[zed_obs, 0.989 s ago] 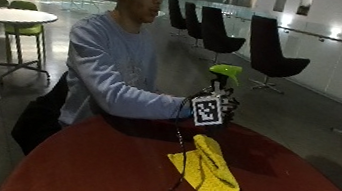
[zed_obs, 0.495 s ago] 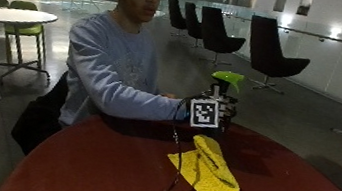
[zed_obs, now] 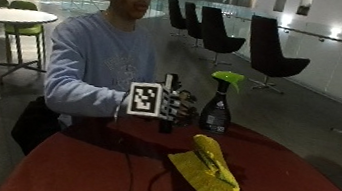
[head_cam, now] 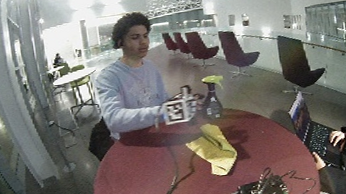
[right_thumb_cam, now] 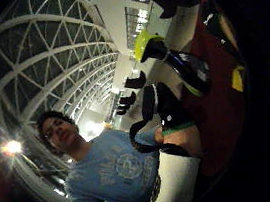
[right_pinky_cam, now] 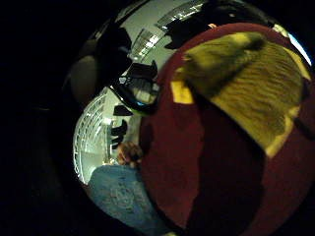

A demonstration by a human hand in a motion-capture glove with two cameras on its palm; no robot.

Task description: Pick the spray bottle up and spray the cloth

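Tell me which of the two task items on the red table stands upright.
The spray bottle, dark with a green trigger head, stands upright near the table's far edge beside the gloved right hand. The yellow cloth lies crumpled flat, nearer the camera.

Glass-roofed atrium lounge (black chairs (zed_obs: 267, 53), round tables (zed_obs: 7, 14))

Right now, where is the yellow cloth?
In the outside view the yellow cloth lies crumpled on the red table, nearer the camera than the spray bottle and the gloved right hand.
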